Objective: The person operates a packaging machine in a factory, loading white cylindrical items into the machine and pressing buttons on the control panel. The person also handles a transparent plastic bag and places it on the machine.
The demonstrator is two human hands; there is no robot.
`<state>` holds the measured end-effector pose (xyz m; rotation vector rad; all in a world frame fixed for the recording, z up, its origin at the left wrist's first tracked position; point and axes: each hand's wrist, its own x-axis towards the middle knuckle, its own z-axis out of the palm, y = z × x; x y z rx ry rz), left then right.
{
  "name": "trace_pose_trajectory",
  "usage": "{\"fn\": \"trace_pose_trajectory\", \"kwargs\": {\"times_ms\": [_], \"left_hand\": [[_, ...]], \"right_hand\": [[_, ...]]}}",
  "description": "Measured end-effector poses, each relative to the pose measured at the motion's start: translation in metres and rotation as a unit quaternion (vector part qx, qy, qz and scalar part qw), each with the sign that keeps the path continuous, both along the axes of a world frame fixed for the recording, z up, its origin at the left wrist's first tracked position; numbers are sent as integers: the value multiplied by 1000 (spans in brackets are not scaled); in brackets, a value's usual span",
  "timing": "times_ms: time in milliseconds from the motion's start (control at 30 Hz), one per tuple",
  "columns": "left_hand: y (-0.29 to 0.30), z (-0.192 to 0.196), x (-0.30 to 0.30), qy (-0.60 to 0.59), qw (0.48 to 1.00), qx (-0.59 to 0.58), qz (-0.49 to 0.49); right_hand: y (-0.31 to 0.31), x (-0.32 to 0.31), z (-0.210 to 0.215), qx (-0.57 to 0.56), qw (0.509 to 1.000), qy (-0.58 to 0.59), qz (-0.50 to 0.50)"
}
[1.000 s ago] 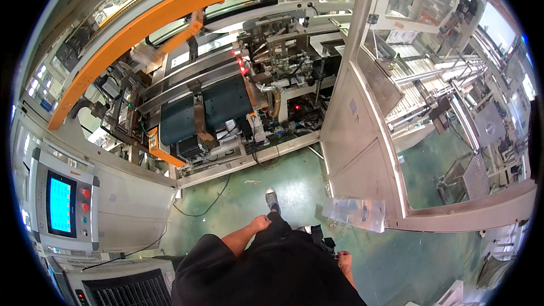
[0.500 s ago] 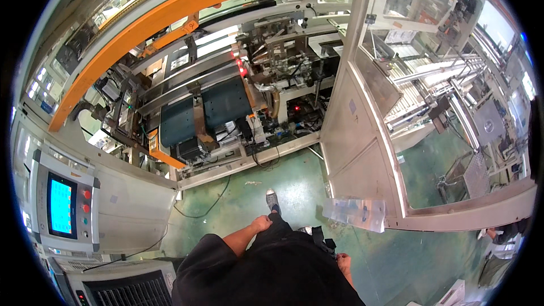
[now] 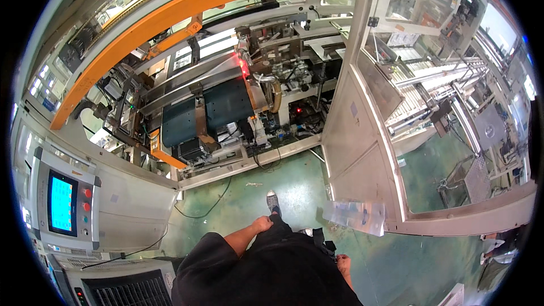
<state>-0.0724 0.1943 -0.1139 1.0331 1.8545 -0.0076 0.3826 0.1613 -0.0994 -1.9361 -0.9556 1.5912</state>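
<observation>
1. Standing before the open machine (image 3: 226, 107), I see my left hand (image 3: 262, 224) fisted at my thigh, empty.
2. Right hand (image 3: 342, 262) hangs loose, empty; clear bag (image 3: 354, 215) nearest.

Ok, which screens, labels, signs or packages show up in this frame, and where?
Touch screen: far left, in a grey control panel; upright rectangle glowing cyan, red round buttons beside it.
Clear plastic bag: on the open cabinet door's lower edge; flat, see-through.
Small label: on the grey door panel; pale bluish rectangle.
Sheet: behind the upper window; white, print too small.
</observation>
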Motion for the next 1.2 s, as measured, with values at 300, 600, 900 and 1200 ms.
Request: {"fn": "trace_pose_trajectory", "kwargs": {"times_ms": [300,600,900,1200], "left_hand": [[-1,11,-1,3,1000,5,8],[-6,-9,-4,-9,999,-27,22],[-2,-13,-5,-3,1000,-2,13],[0,-10,-5,-13,1000,13,12]], "right_hand": [[1,0,-8,-23,1000,-4,-2],[7,1,-29,-62,997,8,-34],[10,2,-24,-51,997,12,-50],[-2,0,-31,-60,997,7,-54]]}}
